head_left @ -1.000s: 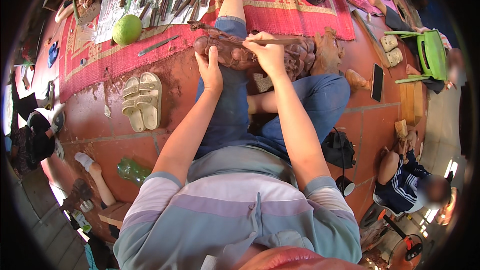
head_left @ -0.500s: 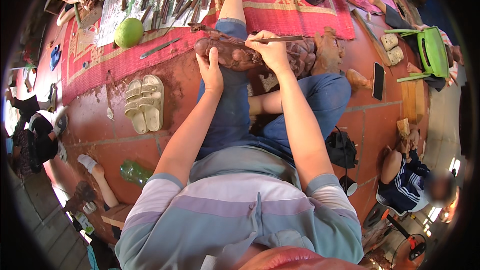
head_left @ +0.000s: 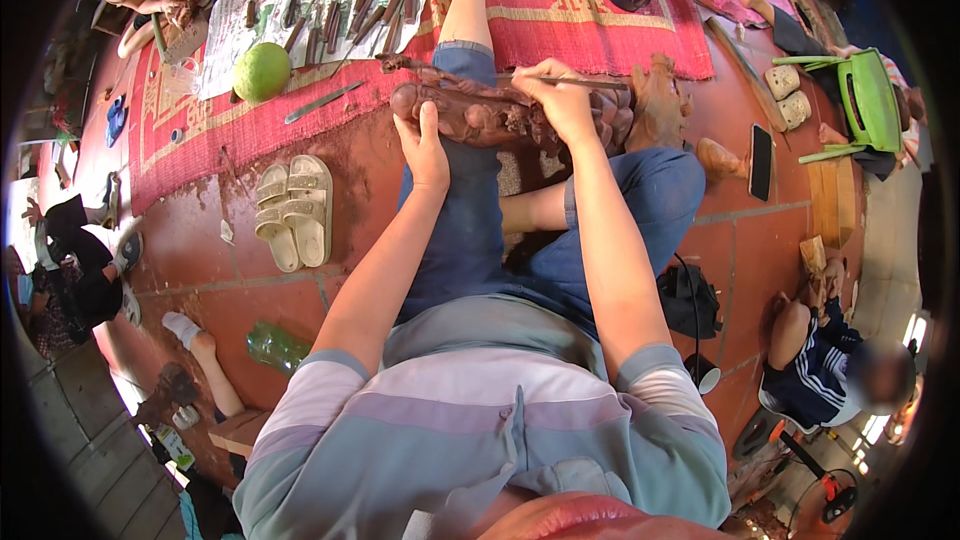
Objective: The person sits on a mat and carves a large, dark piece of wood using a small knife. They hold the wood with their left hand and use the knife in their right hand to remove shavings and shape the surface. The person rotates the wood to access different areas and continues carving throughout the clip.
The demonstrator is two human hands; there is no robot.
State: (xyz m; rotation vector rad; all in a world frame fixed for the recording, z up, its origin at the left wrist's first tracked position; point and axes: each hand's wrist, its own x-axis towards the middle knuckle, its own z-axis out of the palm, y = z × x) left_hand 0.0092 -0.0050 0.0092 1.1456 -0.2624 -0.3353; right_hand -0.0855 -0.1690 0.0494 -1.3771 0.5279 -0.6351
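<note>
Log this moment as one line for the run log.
left hand: steadies wood carving on lap | right hand: holds thin carving tool against it | nearby: sandals, green fruit, chisels on mat

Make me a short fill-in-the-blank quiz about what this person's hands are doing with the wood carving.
1. The left hand steadies the brown wood carving lying across the person's ____.
2. The right hand grips a thin carving ____.
3. The round fruit on the red mat is ____.
4. Pale sandals lie to the person's ____.

Missing words: leg; tool; green; left

Dark rectangular phone, screen blank, lies on the red floor.
</note>
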